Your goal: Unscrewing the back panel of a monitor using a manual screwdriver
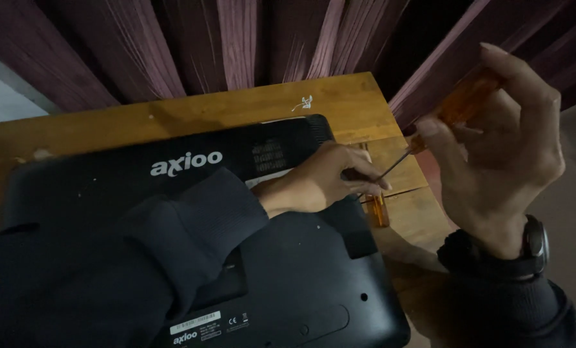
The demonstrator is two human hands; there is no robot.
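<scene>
A head-worn camera looks down at a wooden table [191,113] set against dark purple-brown curtains [236,38] that fill the far side of the scene. A black laptop-like device [313,277] lies on the table with its underside up, covering most of the left and middle of the tabletop. On its far half, left of centre, there is a light-coloured logo [186,164], and just right of that a small grid of vent holes [268,155]. Near its closest edge, a narrow white rectangular label [195,322] lies beside a second small logo and a few tiny certification marks. The left hand [323,182], in a dark long sleeve [172,238] that lies across the device, rests at the device's right edge with its fingers curled, the fingertips pinching the thin metal shaft of a screwdriver [458,106] close to its tip. The right hand [500,161], raised to the right of the table and nearer the camera, is closed around the screwdriver's translucent orange handle, with the fingers wrapped over it; a dark wristwatch [534,246] sits above the dark cuff at its wrist. The shaft slants down to the left from the handle to the left fingertips, at the right edge of the device. A second small orange handle [379,211] lies on the table just right of the device, below the left hand. A small white mark [306,102] shows on the far part of the tabletop.
</scene>
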